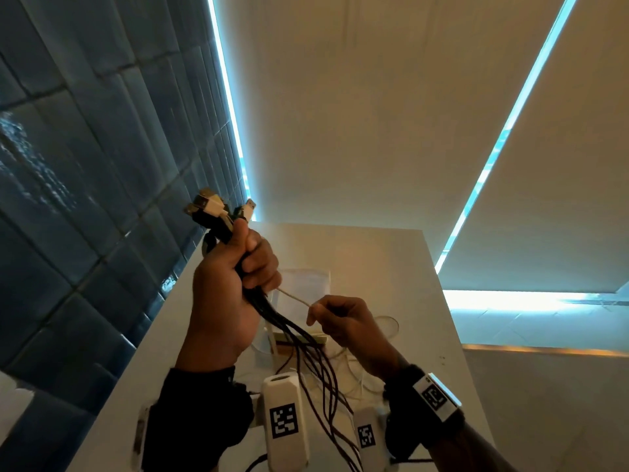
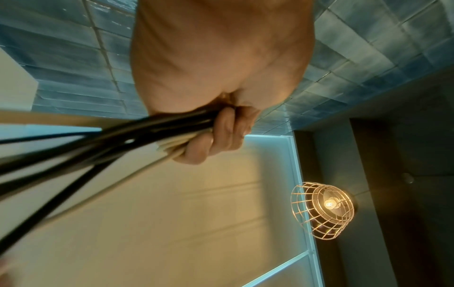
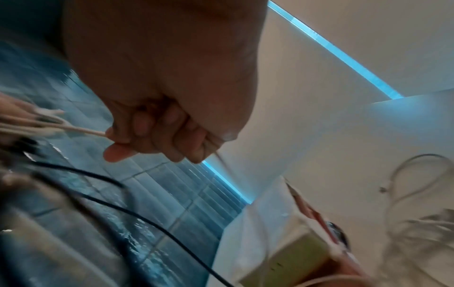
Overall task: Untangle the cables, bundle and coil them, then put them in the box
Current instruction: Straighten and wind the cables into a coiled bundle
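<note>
Left hand fists the cables; at its 4 o'clock, right hand fingers pinch a white cable.

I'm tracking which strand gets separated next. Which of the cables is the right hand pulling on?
The single white cable, pinched by the right hand and stretched sideways from the left hand. The black cables hang loose from that fist.

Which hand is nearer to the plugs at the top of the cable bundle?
Left. The left hand grips the cable bundle just below the plugs; the right hand is lower, pinching one white cable.
</note>
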`<state>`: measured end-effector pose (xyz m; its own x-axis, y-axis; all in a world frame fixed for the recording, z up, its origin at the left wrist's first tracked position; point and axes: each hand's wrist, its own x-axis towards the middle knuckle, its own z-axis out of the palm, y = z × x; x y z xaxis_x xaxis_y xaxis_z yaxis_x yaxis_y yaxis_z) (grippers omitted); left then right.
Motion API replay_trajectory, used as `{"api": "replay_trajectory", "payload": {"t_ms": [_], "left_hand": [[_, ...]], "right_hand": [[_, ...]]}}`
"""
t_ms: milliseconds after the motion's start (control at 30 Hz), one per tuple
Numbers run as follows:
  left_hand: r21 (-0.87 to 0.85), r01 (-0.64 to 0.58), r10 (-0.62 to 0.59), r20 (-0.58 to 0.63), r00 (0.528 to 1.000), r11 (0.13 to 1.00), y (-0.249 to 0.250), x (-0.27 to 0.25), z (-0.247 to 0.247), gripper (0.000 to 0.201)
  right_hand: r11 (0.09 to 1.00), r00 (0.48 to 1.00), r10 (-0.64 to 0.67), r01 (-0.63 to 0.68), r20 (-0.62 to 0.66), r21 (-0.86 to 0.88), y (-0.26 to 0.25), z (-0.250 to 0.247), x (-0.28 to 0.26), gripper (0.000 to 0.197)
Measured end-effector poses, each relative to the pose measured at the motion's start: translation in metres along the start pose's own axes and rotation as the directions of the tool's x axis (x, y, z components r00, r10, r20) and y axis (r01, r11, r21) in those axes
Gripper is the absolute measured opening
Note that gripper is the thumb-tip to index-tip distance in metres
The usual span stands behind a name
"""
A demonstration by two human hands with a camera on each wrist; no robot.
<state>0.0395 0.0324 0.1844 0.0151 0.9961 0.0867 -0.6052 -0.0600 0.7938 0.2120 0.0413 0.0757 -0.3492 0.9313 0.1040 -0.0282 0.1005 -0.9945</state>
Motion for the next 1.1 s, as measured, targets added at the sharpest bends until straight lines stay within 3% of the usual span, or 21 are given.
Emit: {"api": "replay_trajectory", "payload": {"t_ms": [200,500,633,700,833,967,1100], "left_hand": [[0.027,-0.042,0.041,0.045,0.998,0.999,0.01,-0.004,-0.005,0.035],[0.112,-0.014,0.009,0.045,0.999,0.994,0.017,-0.01,-0.003,0.036],[0.17,0.032,-0.031,-0.007,0.999,0.985,0.017,-0.009,-0.004,0.033],[0.206,0.075,-0.066,-0.047,0.997,0.976,0.011,-0.006,-0.007,0.034],[0.27,0.13,-0.092,-0.149,0.984,0.954,0.0,0.001,-0.012,0.035],[0.34,0.165,-0.102,-0.197,0.975,0.926,-0.008,-0.001,-0.004,0.034],[0.299,0.159,-0.1,-0.202,0.974,0.941,-0.005,-0.001,0.001,0.037]], "right_hand": [[0.986,0.979,0.157,-0.162,-0.129,-0.032,0.047,-0.007,-0.009,0.023],[0.964,0.956,0.248,-0.26,-0.159,-0.056,0.078,-0.001,-0.008,0.024],[0.908,0.915,0.301,-0.361,-0.269,-0.212,0.093,-0.009,-0.016,0.029],[0.906,0.889,0.283,-0.371,-0.361,-0.205,0.086,-0.013,-0.012,0.026],[0.977,0.888,0.204,-0.208,-0.411,0.036,0.036,-0.017,0.002,0.016],[0.981,0.964,-0.012,0.064,-0.267,0.186,-0.024,-0.009,0.01,0.016],[0.96,0.986,-0.135,0.155,-0.099,0.234,-0.056,0.004,0.009,0.013]]}}
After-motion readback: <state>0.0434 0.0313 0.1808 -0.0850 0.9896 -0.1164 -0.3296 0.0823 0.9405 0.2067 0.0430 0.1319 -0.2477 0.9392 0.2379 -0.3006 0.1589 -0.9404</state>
